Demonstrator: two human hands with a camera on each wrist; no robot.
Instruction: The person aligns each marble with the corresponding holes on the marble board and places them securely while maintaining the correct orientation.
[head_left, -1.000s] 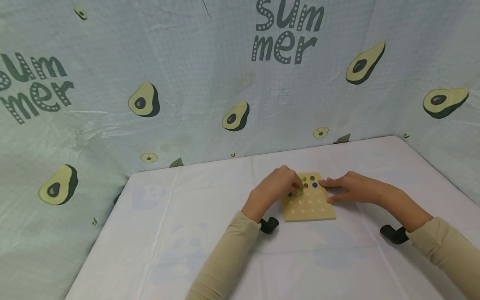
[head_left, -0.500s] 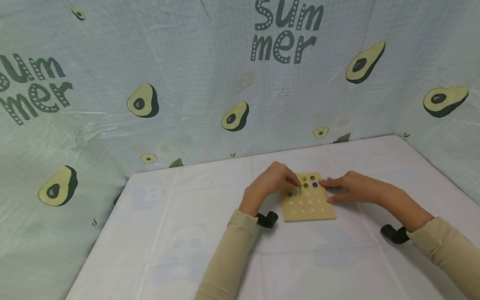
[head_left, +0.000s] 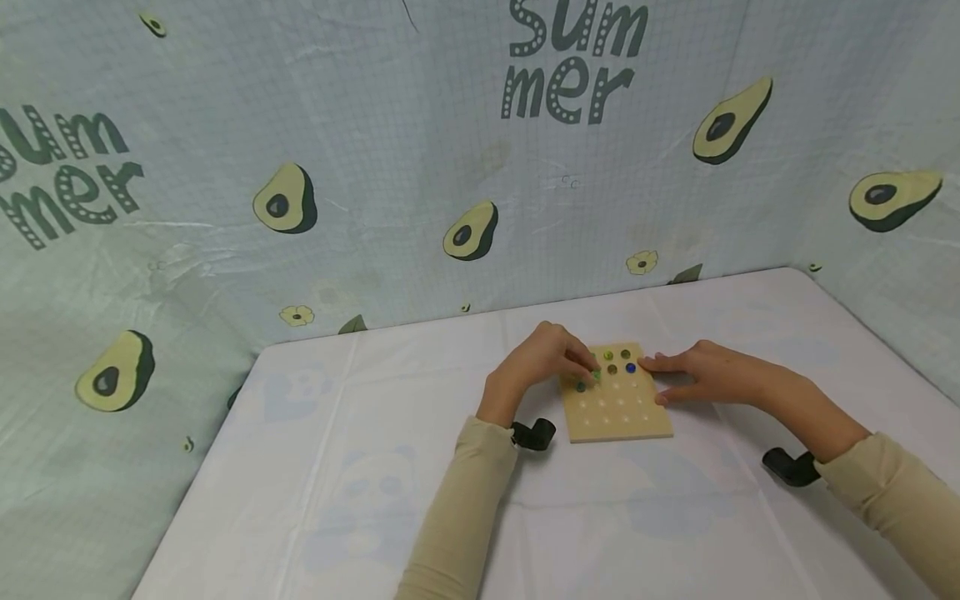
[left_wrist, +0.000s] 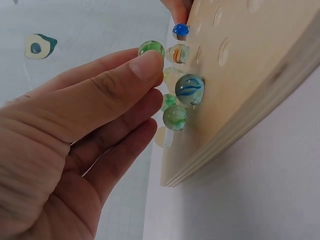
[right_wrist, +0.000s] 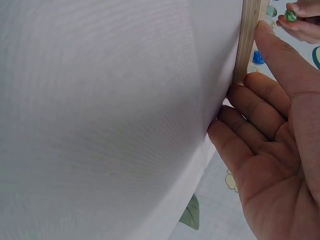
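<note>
My left hand (head_left: 542,362) is over the left part of a square wooden board (head_left: 618,421) with rows of round hollows. In the left wrist view its thumb and fingertips pinch a green glass marble (left_wrist: 149,47), held just off the board's face. Several marbles sit in hollows close by: a blue-swirled marble (left_wrist: 190,90), a green marble (left_wrist: 175,117), an orange-streaked marble (left_wrist: 177,53) and a deep blue marble (left_wrist: 180,32). My right hand (head_left: 701,375) touches the board's right edge, its fingers and thumb extended and only slightly bent.
The board lies on a table with a pale printed cloth (head_left: 420,417). Behind it hangs a light curtain (head_left: 375,167) printed with avocados and lettering. A black wrist mount (head_left: 534,434) sits under the left wrist, another black mount (head_left: 791,467) under the right.
My left hand has shifted slightly left and back with the green marble pinched, showing more of the marbles beside it. The right hand stays at the board's edge.
</note>
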